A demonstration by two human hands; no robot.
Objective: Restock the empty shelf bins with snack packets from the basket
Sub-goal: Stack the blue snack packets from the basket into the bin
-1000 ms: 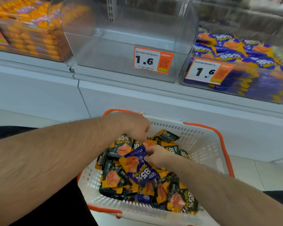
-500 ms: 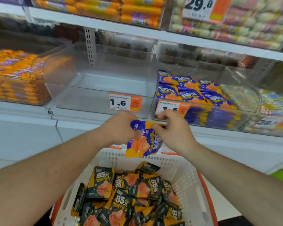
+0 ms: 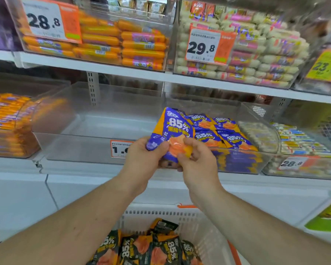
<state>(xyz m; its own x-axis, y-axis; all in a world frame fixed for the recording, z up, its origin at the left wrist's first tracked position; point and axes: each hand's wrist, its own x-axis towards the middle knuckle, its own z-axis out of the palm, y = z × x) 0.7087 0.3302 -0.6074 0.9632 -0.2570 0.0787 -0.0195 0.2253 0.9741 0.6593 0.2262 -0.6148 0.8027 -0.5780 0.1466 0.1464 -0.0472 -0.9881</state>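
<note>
Both hands hold one purple and orange snack packet (image 3: 175,131) up in front of the middle shelf. My left hand (image 3: 144,157) grips its lower left edge, and my right hand (image 3: 196,161) pinches its lower right part. Behind it to the left stands an empty clear bin (image 3: 88,131) with an orange price tag. To the right, a clear bin (image 3: 237,161) holds several matching purple packets (image 3: 225,134). Below, the white basket (image 3: 182,213) with orange trim holds several dark green and orange packets (image 3: 147,249).
A bin of orange sticks (image 3: 6,123) stands at the left. A bin of pale wrapped snacks (image 3: 302,142) stands at the right. The upper shelf carries bins of orange sausages (image 3: 122,43) and pale sausages (image 3: 256,52). A white cabinet front (image 3: 84,188) runs below the shelf.
Both hands have lifted the purple packet out of the basket and up to the bins' height. The view has tilted upward, so the upper shelf shows.
</note>
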